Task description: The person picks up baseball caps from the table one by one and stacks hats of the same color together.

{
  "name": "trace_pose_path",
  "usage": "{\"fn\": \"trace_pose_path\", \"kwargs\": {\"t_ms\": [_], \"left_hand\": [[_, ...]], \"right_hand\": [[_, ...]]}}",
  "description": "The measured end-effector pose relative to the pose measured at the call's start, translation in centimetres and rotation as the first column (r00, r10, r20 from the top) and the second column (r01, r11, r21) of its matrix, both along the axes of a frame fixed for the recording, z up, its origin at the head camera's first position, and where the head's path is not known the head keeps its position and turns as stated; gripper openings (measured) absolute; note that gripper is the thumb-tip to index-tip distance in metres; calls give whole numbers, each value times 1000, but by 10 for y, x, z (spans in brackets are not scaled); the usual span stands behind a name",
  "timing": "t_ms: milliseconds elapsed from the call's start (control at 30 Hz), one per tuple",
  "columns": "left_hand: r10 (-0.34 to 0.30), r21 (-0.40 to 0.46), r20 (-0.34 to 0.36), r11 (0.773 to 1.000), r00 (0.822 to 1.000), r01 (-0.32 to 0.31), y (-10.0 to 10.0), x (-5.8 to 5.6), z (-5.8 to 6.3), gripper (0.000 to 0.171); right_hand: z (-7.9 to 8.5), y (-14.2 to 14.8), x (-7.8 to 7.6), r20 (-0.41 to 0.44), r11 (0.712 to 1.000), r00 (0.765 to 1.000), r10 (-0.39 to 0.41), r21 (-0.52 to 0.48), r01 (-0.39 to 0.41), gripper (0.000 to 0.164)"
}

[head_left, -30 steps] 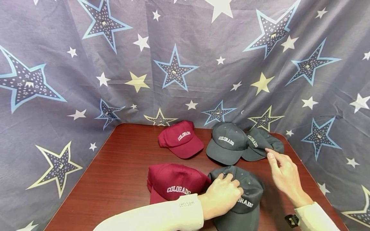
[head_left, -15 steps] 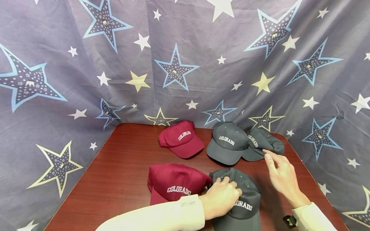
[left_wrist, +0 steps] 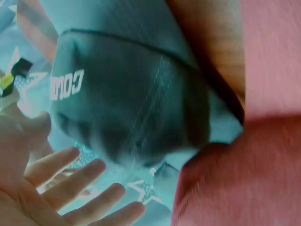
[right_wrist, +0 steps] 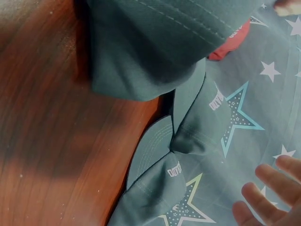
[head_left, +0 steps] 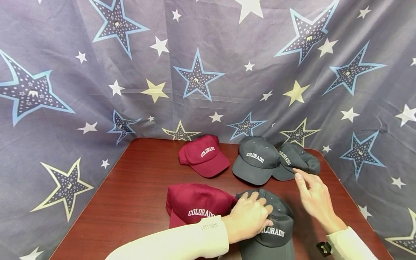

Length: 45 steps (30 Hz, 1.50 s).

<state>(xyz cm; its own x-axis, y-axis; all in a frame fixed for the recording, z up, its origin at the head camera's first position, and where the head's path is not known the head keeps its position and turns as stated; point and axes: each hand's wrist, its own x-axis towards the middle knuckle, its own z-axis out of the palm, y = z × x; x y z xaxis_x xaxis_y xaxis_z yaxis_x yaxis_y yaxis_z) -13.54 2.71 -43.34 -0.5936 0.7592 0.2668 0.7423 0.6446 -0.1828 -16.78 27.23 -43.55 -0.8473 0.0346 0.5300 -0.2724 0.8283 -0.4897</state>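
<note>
A dark grey baseball cap (head_left: 278,213) lettered COLORADO sits on the near right part of the table, brim toward me. My left hand (head_left: 248,216) lies over its left side in the head view. Seen from the left wrist, the fingers (left_wrist: 82,190) are spread and nearly straight beside the crown, with no cloth between them. My right hand (head_left: 316,196) hovers to the cap's right, fingers extended and holding nothing. A maroon cap (head_left: 198,200) stands just left of the grey one, its brim partly hidden by my left sleeve.
Along the back of the brown table (head_left: 130,195) sit another maroon cap (head_left: 204,157) and two grey caps, one upright (head_left: 255,164) and one slumped (head_left: 299,160) beside it. A star-printed curtain (head_left: 201,36) hangs behind. A small black item (head_left: 324,249) is at my right wrist.
My left hand has loosened and its fingers have lifted and spread over the grey cap, which has turned slightly. My right hand has drifted a little left.
</note>
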Motion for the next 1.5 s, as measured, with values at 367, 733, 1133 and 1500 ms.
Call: {"fn": "trace_pose_path", "kwargs": {"t_ms": [367,733,1133,1500], "left_hand": [[73,177,23,981,997,-76,-21,-15,21,44],[95,333,39,937,995,-103,-54,-27,37,46],[151,411,87,895,985,-174,-92,-36,42,47],[174,452,70,873,982,-186,-127,-39,40,48]], "right_hand": [[3,-2,-1,-10,1000,1000,18,11,-18,35],[2,-4,-6,-28,998,998,49,41,-48,35],[2,-8,-8,1,996,997,75,51,-75,36],[1,-10,-13,23,995,996,82,62,-84,38]]}}
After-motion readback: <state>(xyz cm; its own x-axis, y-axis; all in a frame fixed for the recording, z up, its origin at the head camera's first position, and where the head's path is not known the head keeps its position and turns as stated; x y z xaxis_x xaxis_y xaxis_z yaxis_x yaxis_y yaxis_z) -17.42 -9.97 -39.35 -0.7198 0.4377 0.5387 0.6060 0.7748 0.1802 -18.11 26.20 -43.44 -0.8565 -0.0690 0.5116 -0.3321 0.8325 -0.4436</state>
